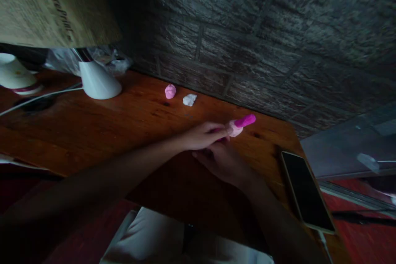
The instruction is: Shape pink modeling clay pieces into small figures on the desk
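Observation:
Over the wooden table, my left hand (206, 135) is closed around a light pink lump of what looks like modelling clay (235, 128). A bright magenta roll (246, 121) sticks out of its far right end, and a little magenta also shows between the hands. Just below, my right hand (227, 163) has its fingers curled in against the left hand and the same piece; its fingertips are partly hidden in shadow. Farther back lie a small pink lump (170, 91) and a crumpled-looking white lump (189, 99), both apart from my hands.
A dark brick-patterned wall (247, 49) runs along the table's (139, 119) back edge. At left stand a lamp with a white base (99, 81), a paper cup (17, 75) and a clear plastic bag (63, 61). A phone (306, 189) on a cable lies near the right edge.

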The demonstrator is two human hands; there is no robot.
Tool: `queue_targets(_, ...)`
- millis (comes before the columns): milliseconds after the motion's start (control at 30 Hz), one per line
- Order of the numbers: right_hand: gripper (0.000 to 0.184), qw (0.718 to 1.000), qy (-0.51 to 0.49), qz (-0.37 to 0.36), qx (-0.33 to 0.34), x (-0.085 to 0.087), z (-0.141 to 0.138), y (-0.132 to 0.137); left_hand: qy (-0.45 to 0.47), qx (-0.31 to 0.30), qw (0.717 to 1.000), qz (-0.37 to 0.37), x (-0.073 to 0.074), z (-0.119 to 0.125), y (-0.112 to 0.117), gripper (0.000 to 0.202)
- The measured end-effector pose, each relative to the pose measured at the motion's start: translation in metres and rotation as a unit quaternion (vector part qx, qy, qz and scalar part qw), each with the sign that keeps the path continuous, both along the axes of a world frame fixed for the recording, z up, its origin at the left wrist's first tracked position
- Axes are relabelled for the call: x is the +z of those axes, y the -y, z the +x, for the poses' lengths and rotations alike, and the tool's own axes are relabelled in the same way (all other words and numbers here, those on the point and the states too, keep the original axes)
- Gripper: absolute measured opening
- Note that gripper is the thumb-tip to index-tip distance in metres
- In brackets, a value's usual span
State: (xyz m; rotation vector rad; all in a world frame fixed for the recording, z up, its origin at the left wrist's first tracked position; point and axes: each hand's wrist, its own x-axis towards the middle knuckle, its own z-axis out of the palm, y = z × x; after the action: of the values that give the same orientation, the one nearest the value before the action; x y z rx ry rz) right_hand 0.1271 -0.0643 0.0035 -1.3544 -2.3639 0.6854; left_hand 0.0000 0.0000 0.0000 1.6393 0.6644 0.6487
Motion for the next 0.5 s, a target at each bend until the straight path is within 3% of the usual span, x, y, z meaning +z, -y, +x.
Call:
queue_targets(167,0.019,0.997,-0.051,0.060,0.012,-0.0061,0.0017,-0.0051,0.010,-0.033,0.999,-0.003,-0.0031,0.0002,-0.0011,0.033)
queue_targets(300,0.018,0.997,-0.063,0.029,-0.014,-0.0037,0.0017,-0.0041,0.037,-0.082,0.996,0.007,-0.0006,-0.0022,-0.0001,0.035)
queue_targets(500,0.034,0.995,-0.088,-0.005,-0.052,-0.0031,0.0045,-0.0051,0.057,-0.106,0.992,0.025,0.0055,-0.0066,0.0010,0.034)
